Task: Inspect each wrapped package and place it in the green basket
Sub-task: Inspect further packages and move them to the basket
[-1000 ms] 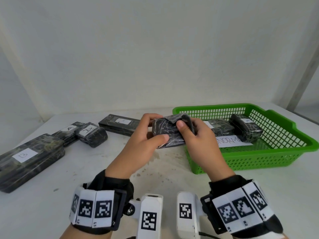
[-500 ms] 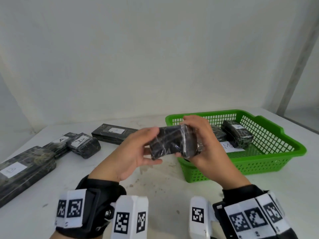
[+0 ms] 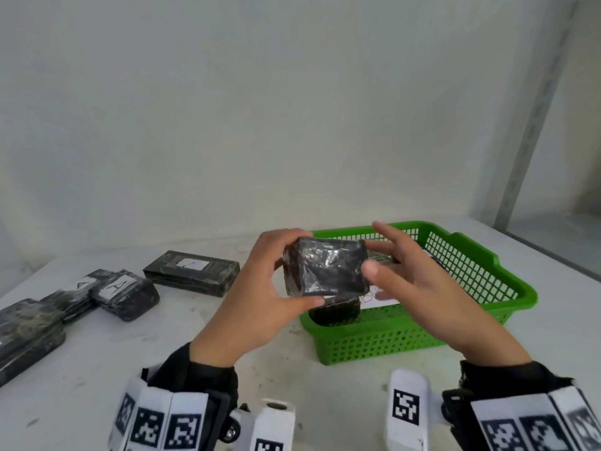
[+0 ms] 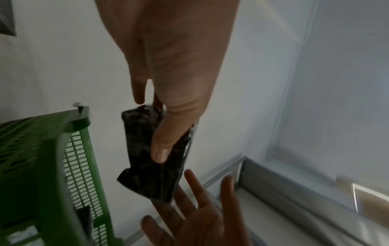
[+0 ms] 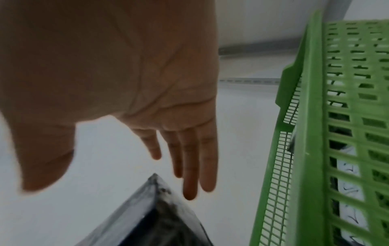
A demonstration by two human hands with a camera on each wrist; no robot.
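While left hand [image 3: 260, 297] grips pkg [image 3: 327, 270]: green basket [image 3: 481, 265] w/ wrapped pkgs [image 3: 335, 312].

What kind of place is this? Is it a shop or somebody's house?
Probably neither: it looks like a plain sorting or packing bench. A bare white table holds dark wrapped packages with lettered labels, a green basket collects checked ones, and the hands wear camera gear.

The white table [image 3: 182, 359] carries the green basket [image 3: 481, 297] and several dark wrapped packages [image 3: 125, 294].
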